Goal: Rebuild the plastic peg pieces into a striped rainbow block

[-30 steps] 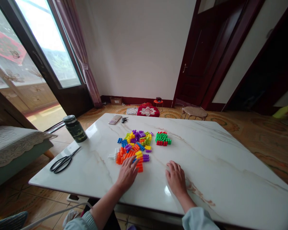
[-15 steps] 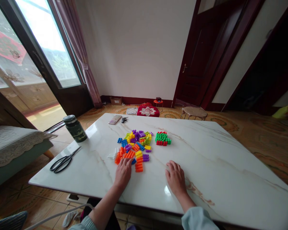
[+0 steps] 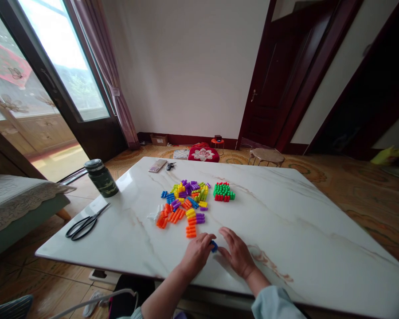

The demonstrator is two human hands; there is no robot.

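Between my two hands, near the table's front edge, is a small blue plastic piece (image 3: 214, 246). My left hand (image 3: 199, 251) is closed on it, its fingers covering part of the piece. My right hand (image 3: 236, 251) is just to the right, thumb and fingers apart, with nothing in it. Beyond my left hand lie joined orange pieces (image 3: 190, 231) and purple pieces (image 3: 200, 218). A heap of purple, yellow, blue and lime pieces (image 3: 186, 190) spreads behind them. To its right sits a block of green and red pieces (image 3: 223, 192).
On the white marbled table (image 3: 286, 212), black-handled scissors (image 3: 86, 223) lie at the left. A camouflage-patterned jar (image 3: 101, 178) stands at the left edge. A phone (image 3: 157, 166) and keys (image 3: 170, 165) lie at the far edge. White pieces (image 3: 154, 214) are left of the heap.
My left hand has moved right and nearer, bringing a blue piece away from the heap. My right hand has shifted slightly left and turned towards it, its thumb spreading.
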